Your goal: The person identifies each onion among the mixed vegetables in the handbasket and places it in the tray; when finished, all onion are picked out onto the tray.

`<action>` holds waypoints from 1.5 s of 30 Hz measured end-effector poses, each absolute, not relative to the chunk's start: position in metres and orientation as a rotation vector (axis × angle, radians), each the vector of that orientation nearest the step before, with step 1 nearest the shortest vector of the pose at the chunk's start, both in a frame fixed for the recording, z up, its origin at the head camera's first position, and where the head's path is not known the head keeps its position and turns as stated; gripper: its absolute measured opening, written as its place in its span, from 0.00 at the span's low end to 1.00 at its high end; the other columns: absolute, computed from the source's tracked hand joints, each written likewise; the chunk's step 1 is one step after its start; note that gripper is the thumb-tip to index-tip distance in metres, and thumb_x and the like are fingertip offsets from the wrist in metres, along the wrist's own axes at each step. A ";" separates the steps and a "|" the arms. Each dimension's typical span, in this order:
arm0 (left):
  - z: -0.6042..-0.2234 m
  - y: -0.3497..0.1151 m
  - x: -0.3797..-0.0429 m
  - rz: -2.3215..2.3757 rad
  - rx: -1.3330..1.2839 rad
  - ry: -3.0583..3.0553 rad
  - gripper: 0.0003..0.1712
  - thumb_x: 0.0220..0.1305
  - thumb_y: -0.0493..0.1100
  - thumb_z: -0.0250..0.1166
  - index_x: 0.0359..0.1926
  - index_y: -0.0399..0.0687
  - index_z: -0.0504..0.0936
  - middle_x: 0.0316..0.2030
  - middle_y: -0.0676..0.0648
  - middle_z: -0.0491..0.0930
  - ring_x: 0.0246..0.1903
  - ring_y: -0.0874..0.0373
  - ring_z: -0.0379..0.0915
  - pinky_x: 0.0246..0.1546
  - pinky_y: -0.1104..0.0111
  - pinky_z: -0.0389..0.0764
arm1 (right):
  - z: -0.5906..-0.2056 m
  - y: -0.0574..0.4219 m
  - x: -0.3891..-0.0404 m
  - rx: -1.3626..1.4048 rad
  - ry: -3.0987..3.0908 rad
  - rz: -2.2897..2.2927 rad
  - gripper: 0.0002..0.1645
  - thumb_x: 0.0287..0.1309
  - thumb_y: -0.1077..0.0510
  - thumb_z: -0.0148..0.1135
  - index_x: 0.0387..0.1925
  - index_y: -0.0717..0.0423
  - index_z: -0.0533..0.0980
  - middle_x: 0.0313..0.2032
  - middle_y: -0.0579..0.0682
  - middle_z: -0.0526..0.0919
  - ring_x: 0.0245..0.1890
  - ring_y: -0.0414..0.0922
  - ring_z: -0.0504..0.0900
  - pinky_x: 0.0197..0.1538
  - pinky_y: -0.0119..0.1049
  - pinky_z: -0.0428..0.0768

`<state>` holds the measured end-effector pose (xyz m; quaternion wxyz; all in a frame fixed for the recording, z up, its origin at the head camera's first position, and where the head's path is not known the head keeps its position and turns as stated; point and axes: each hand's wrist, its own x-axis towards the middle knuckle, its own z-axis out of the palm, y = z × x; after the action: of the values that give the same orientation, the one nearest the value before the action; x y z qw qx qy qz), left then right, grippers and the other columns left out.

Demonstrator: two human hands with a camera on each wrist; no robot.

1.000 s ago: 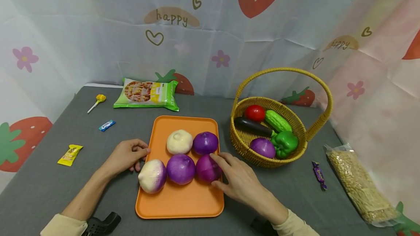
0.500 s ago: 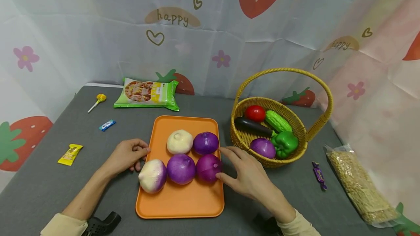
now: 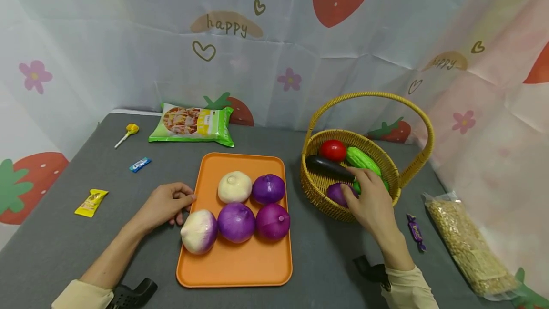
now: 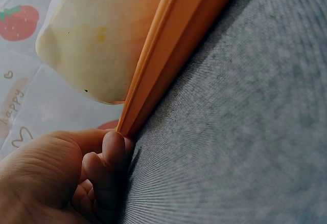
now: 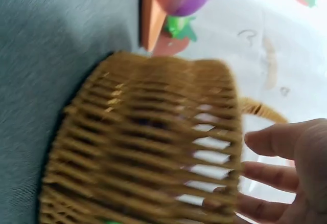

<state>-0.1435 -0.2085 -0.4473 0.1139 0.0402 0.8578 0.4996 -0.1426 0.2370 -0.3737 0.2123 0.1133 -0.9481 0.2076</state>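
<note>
My left hand (image 3: 167, 203) pinches the left rim of an orange tray (image 3: 233, 268); in the left wrist view its fingertips meet the tray edge (image 4: 153, 70). Standing on the tray are a white onion (image 3: 234, 186), a white-and-purple onion (image 3: 199, 232) and several purple onions (image 3: 237, 222). My right hand (image 3: 372, 200) reaches into a yellow wicker basket (image 3: 317, 195), fingers spread over a purple onion (image 3: 336, 194) and a mostly hidden green bell pepper (image 3: 357, 186). The right wrist view shows the fingers past the basket wall (image 5: 153, 132); contact inside is hidden.
The basket also holds a tomato (image 3: 332, 150), an eggplant (image 3: 328, 168) and a cucumber (image 3: 362, 160) under a tall arched handle (image 3: 373, 94). A green food bag (image 3: 193, 124), a lollipop (image 3: 129, 131), small candies (image 3: 92, 202) and a grain bag (image 3: 473, 247) lie around.
My right hand has let go of the right-hand purple onion on the tray and moved right, into the basket. My left hand has stayed at the tray's rim.
</note>
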 end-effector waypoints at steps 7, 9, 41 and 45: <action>-0.447 -0.210 -0.143 1.472 0.143 2.519 0.17 0.70 0.47 0.60 0.47 0.35 0.78 0.26 0.46 0.81 0.15 0.58 0.75 0.15 0.66 0.77 | -0.382 0.244 -0.151 0.242 -2.916 0.561 0.28 0.65 0.48 0.60 0.63 0.55 0.73 0.58 0.64 0.76 0.57 0.63 0.75 0.55 0.61 0.75; -0.448 -0.210 -0.143 1.473 0.144 2.516 0.18 0.70 0.48 0.60 0.47 0.35 0.78 0.26 0.46 0.81 0.15 0.58 0.76 0.15 0.66 0.77 | -0.383 0.244 -0.153 0.233 -2.956 0.540 0.28 0.65 0.47 0.59 0.63 0.54 0.72 0.59 0.65 0.76 0.59 0.63 0.75 0.56 0.62 0.75; -0.448 -0.209 -0.144 1.479 0.120 2.504 0.17 0.70 0.47 0.60 0.47 0.36 0.78 0.26 0.45 0.80 0.15 0.58 0.75 0.15 0.66 0.77 | -0.378 0.251 -0.154 0.379 -2.935 0.611 0.31 0.55 0.52 0.70 0.57 0.62 0.76 0.52 0.64 0.78 0.50 0.59 0.79 0.50 0.55 0.79; -0.448 -0.210 -0.144 1.479 0.118 2.502 0.17 0.70 0.48 0.60 0.47 0.36 0.78 0.26 0.45 0.81 0.15 0.58 0.75 0.15 0.66 0.77 | -0.378 0.251 -0.154 0.359 -2.930 0.605 0.31 0.54 0.51 0.71 0.56 0.64 0.77 0.52 0.64 0.77 0.51 0.60 0.77 0.51 0.56 0.79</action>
<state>-0.1435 -0.2100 -0.4480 0.1160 0.0403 0.8544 0.5049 -0.1543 0.2508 -0.3779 0.0640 0.1189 -0.9704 0.2003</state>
